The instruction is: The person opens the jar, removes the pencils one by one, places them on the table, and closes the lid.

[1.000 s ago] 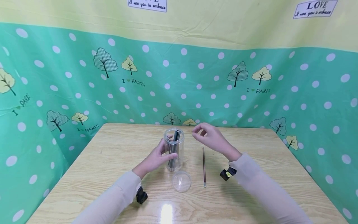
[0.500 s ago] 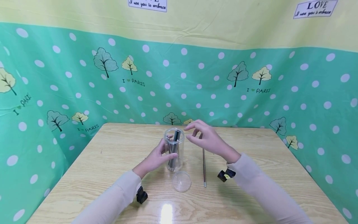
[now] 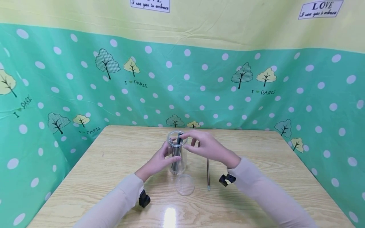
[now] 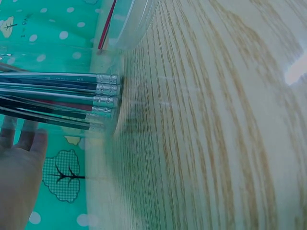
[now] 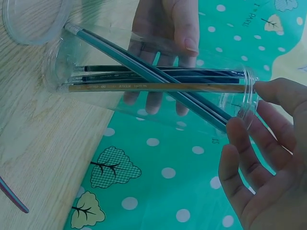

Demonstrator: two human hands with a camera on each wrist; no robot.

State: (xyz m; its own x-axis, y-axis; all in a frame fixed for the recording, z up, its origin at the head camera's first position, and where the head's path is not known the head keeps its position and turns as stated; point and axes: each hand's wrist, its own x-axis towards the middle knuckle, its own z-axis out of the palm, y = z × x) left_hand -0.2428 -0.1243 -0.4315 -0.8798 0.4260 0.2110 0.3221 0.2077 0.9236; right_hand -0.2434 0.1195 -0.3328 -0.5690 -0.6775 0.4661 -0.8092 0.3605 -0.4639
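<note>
My left hand point(image 3: 157, 162) grips a clear, tall jar point(image 3: 184, 160) standing upright on the table. Several pencils point(image 3: 176, 155) lean inside it; their metal eraser ends point(image 4: 106, 99) sit at the bottom in the left wrist view. My right hand point(image 3: 208, 146) is at the jar's mouth, fingers loosely bent. In the right wrist view, the fingers of the right hand point(image 5: 273, 148) are around the rim point(image 5: 249, 96), close to the pencils' upper ends, pinching none of them visibly. One dark reddish pencil point(image 3: 208, 175) lies on the table right of the jar.
A round clear lid point(image 3: 185, 185) lies flat in front of the jar. The wood-grain table point(image 3: 114, 164) ends at a green dotted curtain point(image 3: 185, 95) behind and at both sides. Black cameras sit on both wrists.
My right hand has moved left and slightly down, from beside the jar to its mouth. The left hand, jar, lid and loose pencil have stayed in place.
</note>
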